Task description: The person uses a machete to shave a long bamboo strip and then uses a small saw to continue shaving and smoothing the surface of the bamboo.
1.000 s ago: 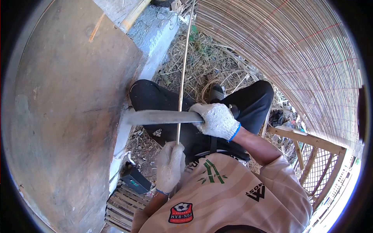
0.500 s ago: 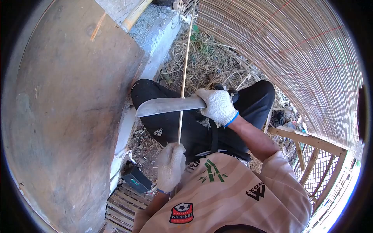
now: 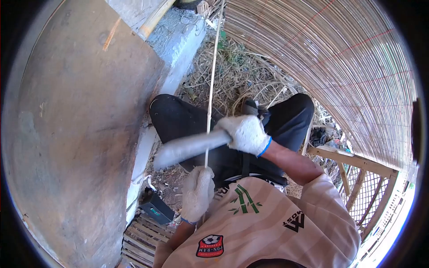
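My right hand (image 3: 246, 135), in a white work glove with a blue cuff edge, is closed around the handle end of a machete (image 3: 190, 147). The broad blade points left, blurred by motion, and crosses the upper side of a long thin bamboo strip (image 3: 211, 96). Just below that crossing, my left hand (image 3: 198, 190), also gloved, is wrapped round the strip's near part. From there the strip runs away from my body, over my lap to the top of the view. Whether the blade touches the strip cannot be made out.
A large wooden board (image 3: 85, 134) leans at the left beside a concrete ledge (image 3: 178, 62). A slatted bamboo blind (image 3: 321, 49) hangs at the upper right. A small black box (image 3: 156, 207) sits near a slatted wooden surface (image 3: 140, 241). Dry grass (image 3: 246, 67) covers the ground ahead.
My right hand has moved slightly towards my body. The machete blade has swung lower and now slants down to the left. My left hand has stayed nearly in place on the strip.
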The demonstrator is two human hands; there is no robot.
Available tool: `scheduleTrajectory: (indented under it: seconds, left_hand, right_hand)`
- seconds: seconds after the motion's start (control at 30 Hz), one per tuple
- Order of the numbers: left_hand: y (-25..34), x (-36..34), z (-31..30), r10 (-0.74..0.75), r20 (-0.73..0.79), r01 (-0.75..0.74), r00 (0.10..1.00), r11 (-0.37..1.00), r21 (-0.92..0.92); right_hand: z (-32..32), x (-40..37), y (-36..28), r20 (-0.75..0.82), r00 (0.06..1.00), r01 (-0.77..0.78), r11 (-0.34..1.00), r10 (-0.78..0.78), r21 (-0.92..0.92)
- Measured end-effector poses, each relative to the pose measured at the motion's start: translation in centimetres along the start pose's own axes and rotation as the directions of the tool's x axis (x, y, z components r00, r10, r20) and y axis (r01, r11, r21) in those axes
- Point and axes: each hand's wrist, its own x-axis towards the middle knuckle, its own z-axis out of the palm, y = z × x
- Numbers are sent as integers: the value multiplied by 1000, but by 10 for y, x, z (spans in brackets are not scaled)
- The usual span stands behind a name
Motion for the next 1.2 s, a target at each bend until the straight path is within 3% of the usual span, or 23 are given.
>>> scheduleTrajectory:
  seconds: [0.07,0.13,0.2,0.33,0.43,0.47,0.53,0.57,0.6,0.73,0.8,0.83,0.9,0.93,1.0,1.13,1.2]
  left_hand:
    - [0,0,-2,-1,2,1,1000,1000,20]
    - [1,-2,-2,-3,-2,3,1000,1000,30]
    - [1,-3,-3,13,-12,-13,1000,999,47]
    - [-4,2,-3,41,-14,-40,999,997,71]
    - [-5,4,-5,27,12,-27,1000,999,27]
    - [-3,0,-5,-11,13,11,1000,999,-33]
    - [0,-2,-4,9,12,-9,1000,1000,-16]
    - [0,-3,-3,-8,2,8,1000,999,-33]
    - [0,-3,-2,-26,-5,25,1000,998,-52]
    - [-5,3,-5,24,5,-24,1000,1000,17]
    - [-2,-1,-7,-44,41,48,998,994,-101]
    - [-2,-5,-7,-49,36,52,998,994,-101]
    - [2,-6,-6,-48,-12,47,999,996,-73]
    - [1,-7,-5,-38,-13,37,999,997,-70]
    - [-1,-6,-4,-30,-19,30,999,999,-43]
    - [6,-4,-4,-84,8,84,996,994,-76]
    - [10,-9,-3,-39,8,40,999,999,-23]
  right_hand:
    - [-1,1,1,128,991,-47,999,45,11]
    - [1,12,16,-83,994,-75,995,69,-68]
    - [-2,25,26,-102,950,-298,954,294,-21]
    - [1,1,11,-30,1000,-6,999,5,-39]
    - [1,2,17,-10,998,57,995,-58,-80]
    - [0,9,28,-109,993,25,996,-34,-81]
    - [-3,27,43,-170,944,-304,947,284,-102]
    - [-4,29,44,-152,920,-376,924,362,-70]
    - [-7,28,40,-158,920,-373,925,358,-70]
    - [-6,6,22,16,1000,-14,1000,15,-21]
    - [-2,17,43,-74,997,25,993,-34,-114]
    - [-1,29,62,-162,986,-74,980,44,-185]
    - [-26,65,87,-190,886,-454,873,422,-178]
    - [-22,74,113,-320,822,-519,851,471,-82]
    - [-36,79,110,-299,775,-613,776,557,-145]
    - [-32,55,83,-91,953,-302,928,289,-220]
    - [-26,61,99,-97,982,-181,956,163,-232]
